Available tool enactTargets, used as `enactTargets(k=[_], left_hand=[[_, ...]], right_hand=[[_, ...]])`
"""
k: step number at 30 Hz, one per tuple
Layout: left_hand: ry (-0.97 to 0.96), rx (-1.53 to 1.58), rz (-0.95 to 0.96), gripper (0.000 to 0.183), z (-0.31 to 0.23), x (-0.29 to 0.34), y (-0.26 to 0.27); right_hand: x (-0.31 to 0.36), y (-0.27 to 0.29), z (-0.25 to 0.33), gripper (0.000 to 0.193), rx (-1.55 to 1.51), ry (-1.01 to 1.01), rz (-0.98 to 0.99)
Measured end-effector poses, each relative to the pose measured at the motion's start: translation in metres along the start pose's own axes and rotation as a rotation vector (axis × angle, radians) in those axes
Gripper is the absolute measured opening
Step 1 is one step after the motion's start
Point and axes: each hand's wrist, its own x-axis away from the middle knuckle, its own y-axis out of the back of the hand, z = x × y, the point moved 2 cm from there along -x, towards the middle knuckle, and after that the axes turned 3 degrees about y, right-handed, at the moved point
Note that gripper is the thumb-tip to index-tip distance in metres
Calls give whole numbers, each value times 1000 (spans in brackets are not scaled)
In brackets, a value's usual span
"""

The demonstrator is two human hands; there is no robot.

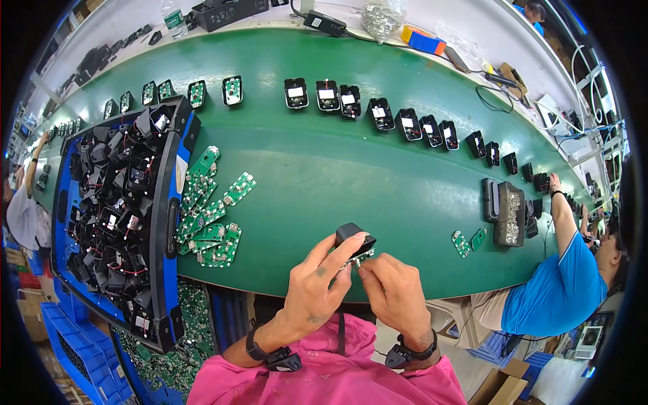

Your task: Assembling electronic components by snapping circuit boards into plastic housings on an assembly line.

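My left hand (316,287) grips a small black plastic housing (351,233) above the near edge of the green table. A green circuit board (364,256) shows at the housing's near side, tilted and partly covered by my fingers. Closed in a pinch, my right hand (397,291) is at the board's right end; whether it grips the board or a wire there is too small to tell. To the left lies a loose pile of green circuit boards (202,226). Beyond it stands a blue and black crate (171,297) filled with black housings that have wires.
A row of open housings (381,115) curves across the table's far side. At the right are two loose boards (461,244), a foam box of small metal parts (509,233) and a co-worker in a blue shirt (557,290). Another crate of boards (192,337) sits below the table edge.
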Motion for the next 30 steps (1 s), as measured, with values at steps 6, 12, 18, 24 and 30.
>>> enactTargets(k=[6, 12, 18, 24, 30], left_hand=[[-58, -62, 89, 60, 5, -4, 1], [-87, -110, 228, 64, 6, -8, 3], [-24, -129, 179, 62, 8, -8, -1], [307, 325, 124, 54, 20, -9, 0], [439, 553, 131, 68, 28, -4, -2]], right_hand=[[-1, 1, -9, 5, -56, -41, 94], [-5, 5, -16, 5, -146, -108, 207], [-3, -10, -16, 6, -83, -119, 111], [3, -18, -17, 7, -48, -179, -188], [5, -16, -37, 12, -417, -450, -59]])
